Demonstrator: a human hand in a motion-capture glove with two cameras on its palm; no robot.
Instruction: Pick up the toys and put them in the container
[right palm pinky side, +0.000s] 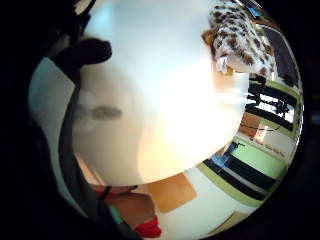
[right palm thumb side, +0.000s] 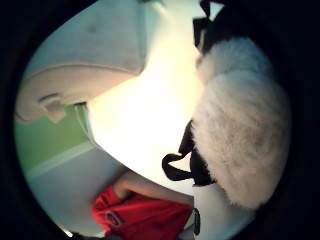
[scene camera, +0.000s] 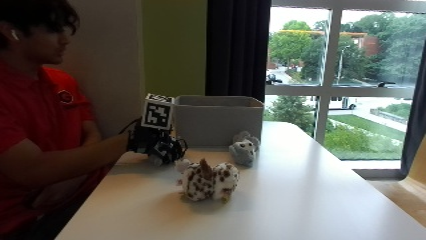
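Observation:
My gloved right hand (scene camera: 158, 147) hovers low over the white table (scene camera: 299, 200), just left of the grey fabric container (scene camera: 216, 120). Its fingers curl round a white fluffy toy (right palm thumb side: 242, 132), which presses close to the palm and is mostly hidden in the outside view. The container (right palm thumb side: 85, 55) also shows in the thumb side view. A brown-spotted plush toy (scene camera: 206, 181) lies on the table in front of the hand and appears far off as the spotted toy (right palm pinky side: 240, 37). A small grey plush toy (scene camera: 243, 149) stands by the container's front right corner.
The person in a red shirt (scene camera: 40, 125) sits at the table's left end. A large window (scene camera: 346, 80) and a dark curtain (scene camera: 238, 47) stand behind the table. Bare tabletop stretches to the right of the toys.

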